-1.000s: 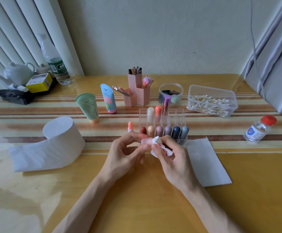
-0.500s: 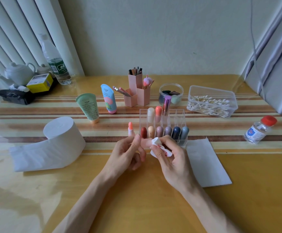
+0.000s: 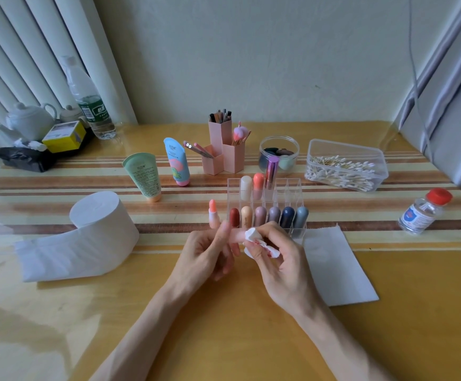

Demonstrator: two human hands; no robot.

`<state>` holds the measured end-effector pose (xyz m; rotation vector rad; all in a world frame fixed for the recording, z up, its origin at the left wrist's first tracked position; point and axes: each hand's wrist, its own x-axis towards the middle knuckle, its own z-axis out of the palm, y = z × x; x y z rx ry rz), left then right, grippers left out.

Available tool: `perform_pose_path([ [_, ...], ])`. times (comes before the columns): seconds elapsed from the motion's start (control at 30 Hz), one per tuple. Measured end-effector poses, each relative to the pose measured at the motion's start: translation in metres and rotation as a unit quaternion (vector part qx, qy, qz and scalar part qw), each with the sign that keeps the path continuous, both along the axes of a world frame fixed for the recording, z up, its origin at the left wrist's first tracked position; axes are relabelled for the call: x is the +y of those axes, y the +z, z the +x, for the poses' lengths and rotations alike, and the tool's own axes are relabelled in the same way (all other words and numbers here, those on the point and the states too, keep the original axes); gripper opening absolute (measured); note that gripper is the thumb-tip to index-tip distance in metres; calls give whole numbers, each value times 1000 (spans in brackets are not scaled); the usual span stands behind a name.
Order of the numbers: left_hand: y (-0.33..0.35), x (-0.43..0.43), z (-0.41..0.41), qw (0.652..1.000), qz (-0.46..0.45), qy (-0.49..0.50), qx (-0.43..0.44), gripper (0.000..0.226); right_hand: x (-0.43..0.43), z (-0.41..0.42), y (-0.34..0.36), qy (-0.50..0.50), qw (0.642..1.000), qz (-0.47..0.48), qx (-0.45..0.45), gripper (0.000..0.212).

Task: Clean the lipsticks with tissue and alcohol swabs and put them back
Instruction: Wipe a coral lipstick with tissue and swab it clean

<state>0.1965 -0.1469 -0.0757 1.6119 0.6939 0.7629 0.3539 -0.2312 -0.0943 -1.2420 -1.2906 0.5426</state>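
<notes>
On the wooden counter: tissue roll at left, flat tissue sheet at right. Between them, clear lipstick organizer, uncapped coral lipstick upright just beside it. In front, left hand pinching a pink lipstick cap; right hand clamped on crumpled tissue, pressed to the cap.

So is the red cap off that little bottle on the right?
No, the red cap sits on top of the small clear bottle, which stands upright.
</notes>
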Motion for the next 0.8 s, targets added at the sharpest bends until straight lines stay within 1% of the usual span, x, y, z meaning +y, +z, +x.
perform_pose_path([
  [0.07,-2,0,0,999,24,-17,-18,50,0,0,1,4,1000,-5,-1,14],
  [0.13,-5,3,-2,998,46,-21,-27,23,-1,2,3,13,1000,-12,24,14],
  [0.17,-7,4,-3,998,49,-21,-30,14,-1,2,4,16,999,-15,31,15],
  [0.23,-8,5,-3,998,50,-16,-34,17,0,2,2,14,999,-14,28,16],
  [0.3,-4,3,-1,999,32,11,-39,21,1,2,1,-1,1000,-8,16,17],
  [0.33,-2,1,0,999,21,21,-34,29,1,1,1,-9,1000,-3,11,16],
  [0.4,-1,3,0,1000,3,21,-13,58,1,0,1,-11,1000,7,3,9],
  [0.43,-3,3,-1,1000,6,14,-6,63,1,-1,0,-9,1000,8,-1,8],
  [0.47,-3,3,-1,1000,15,7,-8,62,1,-1,0,-5,1000,6,-2,8],
  [0.5,-6,4,-1,999,31,2,-14,55,1,0,0,-2,1000,0,-2,11],
  [0.6,-6,5,-2,998,46,-4,-45,21,-1,1,3,18,1000,-11,23,15],
  [0.63,-4,4,-2,998,43,-6,-52,16,-2,1,4,20,999,-9,27,16],
  [0.7,-2,2,-1,999,25,0,-47,22,-1,1,3,3,1000,-6,14,15],
  [0.73,0,0,0,999,8,3,-35,28,-1,1,2,-9,1000,-5,2,14],
  [0.8,2,-1,1,1000,-19,1,-10,53,1,0,-1,-21,1000,0,-15,13],
])
